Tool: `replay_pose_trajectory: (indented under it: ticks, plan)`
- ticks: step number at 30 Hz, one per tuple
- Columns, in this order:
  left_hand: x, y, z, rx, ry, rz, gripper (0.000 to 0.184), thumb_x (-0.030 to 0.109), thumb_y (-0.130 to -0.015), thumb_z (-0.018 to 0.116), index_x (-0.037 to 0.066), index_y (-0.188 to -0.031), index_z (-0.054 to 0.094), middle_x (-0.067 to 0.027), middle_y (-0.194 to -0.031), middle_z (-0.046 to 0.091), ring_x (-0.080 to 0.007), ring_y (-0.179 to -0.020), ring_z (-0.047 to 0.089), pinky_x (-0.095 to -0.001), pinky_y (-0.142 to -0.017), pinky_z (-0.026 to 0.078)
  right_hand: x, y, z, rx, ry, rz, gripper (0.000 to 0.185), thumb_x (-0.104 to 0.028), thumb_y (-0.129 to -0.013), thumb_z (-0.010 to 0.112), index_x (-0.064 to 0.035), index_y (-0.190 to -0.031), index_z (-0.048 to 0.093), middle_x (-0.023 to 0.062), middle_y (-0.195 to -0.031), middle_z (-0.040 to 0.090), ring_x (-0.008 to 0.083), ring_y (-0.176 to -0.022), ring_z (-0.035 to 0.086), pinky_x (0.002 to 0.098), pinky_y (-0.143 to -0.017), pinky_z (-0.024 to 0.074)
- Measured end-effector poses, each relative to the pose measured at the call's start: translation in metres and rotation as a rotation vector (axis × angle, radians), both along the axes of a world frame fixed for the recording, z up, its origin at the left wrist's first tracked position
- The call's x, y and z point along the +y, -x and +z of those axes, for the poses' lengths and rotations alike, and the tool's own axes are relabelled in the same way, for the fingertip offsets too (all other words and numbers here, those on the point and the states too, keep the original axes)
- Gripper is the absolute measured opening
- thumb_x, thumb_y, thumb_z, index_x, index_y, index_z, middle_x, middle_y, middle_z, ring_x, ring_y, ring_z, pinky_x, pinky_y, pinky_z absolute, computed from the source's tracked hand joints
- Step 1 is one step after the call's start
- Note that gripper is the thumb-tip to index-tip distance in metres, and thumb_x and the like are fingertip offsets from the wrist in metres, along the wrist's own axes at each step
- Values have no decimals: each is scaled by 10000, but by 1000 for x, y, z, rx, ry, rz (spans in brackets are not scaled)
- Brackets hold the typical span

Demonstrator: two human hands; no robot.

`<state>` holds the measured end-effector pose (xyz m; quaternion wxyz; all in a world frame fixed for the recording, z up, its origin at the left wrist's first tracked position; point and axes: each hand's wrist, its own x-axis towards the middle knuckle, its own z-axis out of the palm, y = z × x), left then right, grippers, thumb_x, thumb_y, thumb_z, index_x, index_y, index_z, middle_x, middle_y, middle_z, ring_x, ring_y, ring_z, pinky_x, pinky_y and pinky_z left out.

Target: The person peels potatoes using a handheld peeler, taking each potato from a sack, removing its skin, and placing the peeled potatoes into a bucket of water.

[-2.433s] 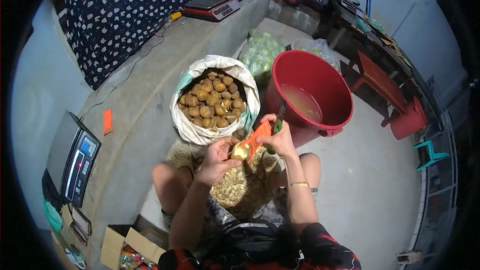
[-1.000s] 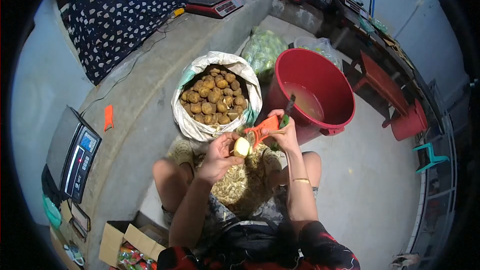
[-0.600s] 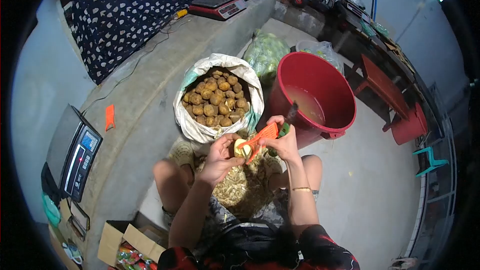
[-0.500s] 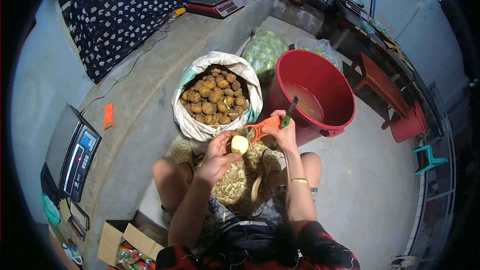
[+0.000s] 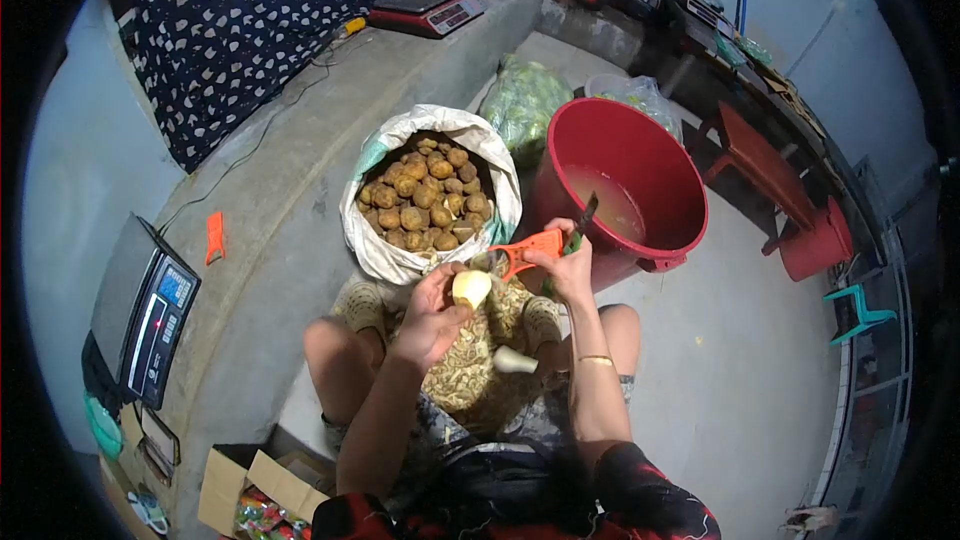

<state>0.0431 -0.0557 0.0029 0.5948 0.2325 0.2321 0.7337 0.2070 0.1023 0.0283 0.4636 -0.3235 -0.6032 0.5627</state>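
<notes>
My left hand (image 5: 428, 318) is closed around a mostly peeled potato (image 5: 471, 288), pale yellow with some brown skin at its lower end. In my right hand (image 5: 570, 273) is an orange peeler (image 5: 533, 249), its head close beside the potato. The same hand also grips a knife (image 5: 583, 219) with a green handle, dark blade pointing up. Below both hands, a heap of potato peelings (image 5: 465, 372) lies between my feet. A pale, blurred piece of peel (image 5: 515, 361) shows over the heap's right side. Unpeeled potatoes (image 5: 425, 192) fill an open white sack (image 5: 372, 252) in front of me.
A large red bucket (image 5: 682, 195) holding cloudy liquid stands right of the sack. Behind them is a bag of green vegetables (image 5: 525, 105). On the concrete ledge at left sit another orange peeler (image 5: 215, 237) and a scale (image 5: 160, 310). An open carton (image 5: 222, 495) is at lower left.
The potato has shifted slightly left and turned in my left hand. The knife blade points more upright. The peel piece near my right foot has changed position and angle.
</notes>
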Motion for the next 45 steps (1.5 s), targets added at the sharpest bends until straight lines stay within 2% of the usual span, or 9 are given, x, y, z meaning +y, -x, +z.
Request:
replay_pose_trajectory:
  ticks: [6,7,19,22,27,30,34,38,45]
  plan:
    - [-3,0,13,241,9,-36,569,-130,-695,744,-13,-1201,509,-66,-1112,580,-144,-1038,583,-289,-887,506,-5,-5,10,-205,-228,113,493,-31,-605,891,-36,-978,570,2,-838,612,71,-755,567,248,-691,486]
    - [-4,3,11,241,40,-45,586,-140,-692,741,-30,-1219,509,-76,-1117,583,-149,-1034,590,-300,-903,506,1,-7,3,-125,-24,54,488,-47,-612,895,-38,-975,569,-2,-829,608,72,-761,567,246,-691,484]
    - [-4,8,4,355,-50,-70,673,-170,-641,761,-101,-1254,490,-127,-1180,571,-192,-1105,567,-330,-962,481,-17,-15,29,-142,-116,284,515,-123,-618,910,-38,-1024,606,-23,-853,600,68,-770,545,235,-710,457]
    - [-5,7,6,249,-9,-123,680,-154,-632,783,-100,-1248,499,-130,-1184,572,-194,-1110,565,-336,-979,470,4,-16,12,-149,48,83,506,-92,-607,904,-40,-1000,589,-17,-837,608,76,-747,554,243,-694,471]
    - [-2,6,3,356,-66,-97,662,-169,-637,767,-100,-1240,504,-137,-1164,589,-192,-1071,589,-335,-956,494,-13,-12,26,-218,-242,250,498,-78,-609,900,-34,-1003,598,-15,-829,613,65,-769,557,243,-707,475]
    - [-6,7,4,237,-23,-116,662,-174,-634,765,-103,-1237,503,-141,-1153,596,-188,-1064,595,-328,-932,513,9,-19,1,-96,47,127,492,-70,-620,895,-41,-1003,587,-17,-820,604,67,-764,554,239,-681,480]
    - [-3,5,5,232,-43,-94,649,-194,-652,729,-102,-1247,484,-133,-1160,590,-189,-1065,601,-314,-897,538,-22,-11,34,-213,-180,247,470,-77,-614,899,-31,-961,585,-1,-843,616,83,-776,571,258,-704,494]
    - [-3,7,3,163,-20,-103,636,-186,-671,721,-90,-1251,478,-129,-1172,585,-192,-1055,605,-316,-891,544,2,-18,8,-62,76,137,463,-72,-626,893,-36,-961,577,-2,-829,619,83,-772,572,255,-700,495]
    - [-4,4,8,120,4,-90,569,-161,-704,709,-48,-1212,479,-96,-1103,593,-172,-1016,618,-278,-846,558,2,-14,8,-115,9,75,468,-44,-619,887,-40,-974,583,5,-833,621,75,-757,565,245,-676,489]
